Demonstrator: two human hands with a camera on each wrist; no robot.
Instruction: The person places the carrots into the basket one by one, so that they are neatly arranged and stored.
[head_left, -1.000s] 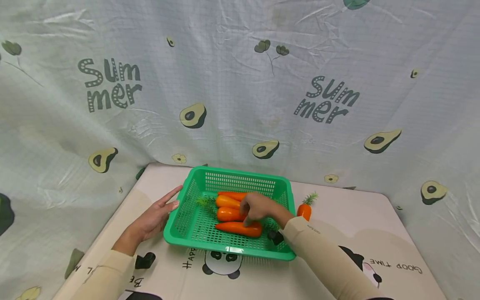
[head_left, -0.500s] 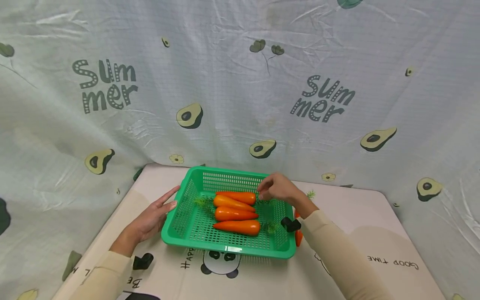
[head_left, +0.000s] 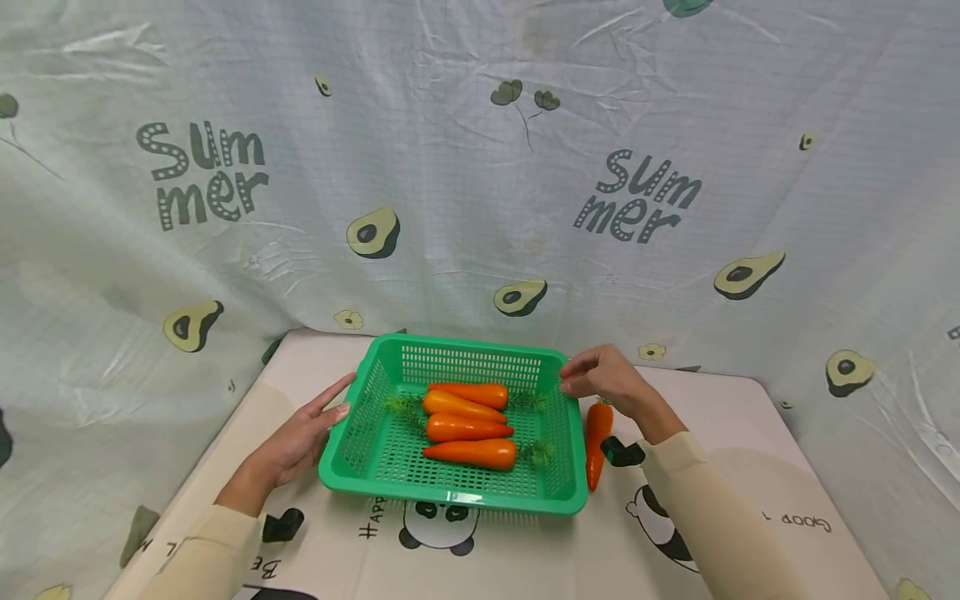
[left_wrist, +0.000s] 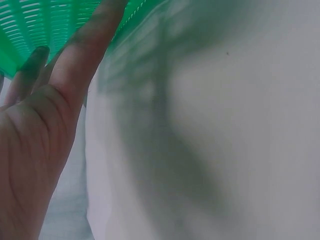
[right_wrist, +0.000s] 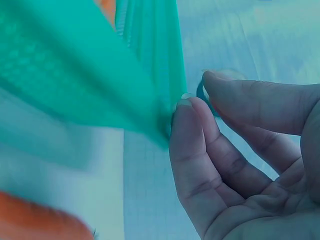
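A green plastic basket (head_left: 453, 502) holds several orange carrots (head_left: 471, 454) with leafy green tops, lying side by side. My left hand (head_left: 303, 437) rests against the basket's left side, its fingers extended along the wall, as the left wrist view also shows. Near the back right corner of the basket is my right hand (head_left: 611, 383), fingers loosely bent, thumb and fingertips apart with nothing between them. In the right wrist view those fingertips are close to the basket's rim (right_wrist: 100, 65); whether they touch it I cannot tell. Another carrot (head_left: 597, 446) lies outside, along the basket's right side.
The basket stands on a pale table (head_left: 525, 567) printed with pandas and lettering. A whitish curtain (head_left: 450, 167) with avocado prints hangs behind it and at both sides. Black wrist devices (head_left: 283, 525) show beside both forearms.
My right hand has lifted off the carrots in the basket and moved right, to the back right corner. The left hand stays at the left side.
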